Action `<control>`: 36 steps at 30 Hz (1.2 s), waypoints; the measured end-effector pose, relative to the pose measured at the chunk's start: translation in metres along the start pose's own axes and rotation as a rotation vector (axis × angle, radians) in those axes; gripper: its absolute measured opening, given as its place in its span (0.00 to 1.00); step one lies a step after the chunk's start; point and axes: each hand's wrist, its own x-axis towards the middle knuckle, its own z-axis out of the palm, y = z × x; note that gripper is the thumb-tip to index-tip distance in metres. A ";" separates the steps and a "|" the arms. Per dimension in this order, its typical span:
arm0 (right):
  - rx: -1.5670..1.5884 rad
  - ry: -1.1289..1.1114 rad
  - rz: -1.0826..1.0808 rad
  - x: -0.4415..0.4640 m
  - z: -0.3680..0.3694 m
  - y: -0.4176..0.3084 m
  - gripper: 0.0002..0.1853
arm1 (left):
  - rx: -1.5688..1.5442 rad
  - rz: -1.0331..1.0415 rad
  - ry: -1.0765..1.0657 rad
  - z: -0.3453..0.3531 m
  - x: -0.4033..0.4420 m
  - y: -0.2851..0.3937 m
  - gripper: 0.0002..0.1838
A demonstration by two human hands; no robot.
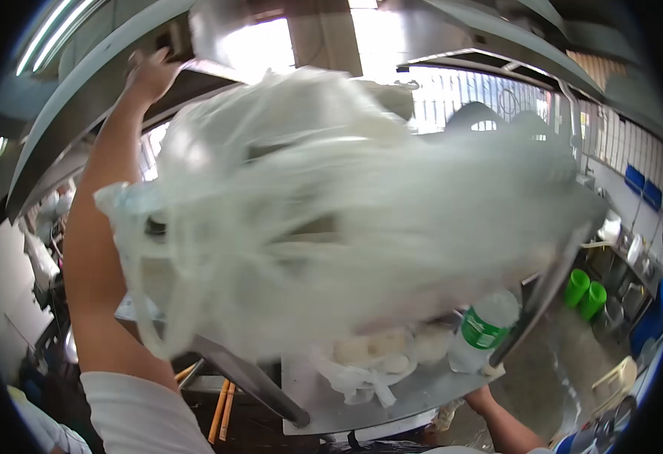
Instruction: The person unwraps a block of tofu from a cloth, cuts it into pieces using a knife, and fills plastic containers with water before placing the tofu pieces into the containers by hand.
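Note:
My left hand (152, 73) is raised at the upper left beside a metal edge, its fingers bent but apart, with nothing visible in them. A large bundle of whitish translucent plastic bags (362, 197), blurred, fills the middle of the view. What supports the bundle is hidden. At the lower right, my right hand (480, 397) is by the edge of a metal shelf (415, 399), its fingers mostly hidden. On that shelf, a bottle with a green label (484, 330) stands beside a knotted clear bag with pale contents (369, 362).
Metal posts (252, 377) frame the shelf, and a metal canopy (66, 144) curves overhead at the left. Two green cups (584, 293) and a cream-coloured chair (616, 380) are at the right. Orange sticks (222, 410) show below, left of the shelf.

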 end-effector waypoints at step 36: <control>-0.537 0.220 0.946 -0.301 -0.484 0.411 0.23 | -1.206 0.331 -2.271 -0.091 -0.971 0.980 0.36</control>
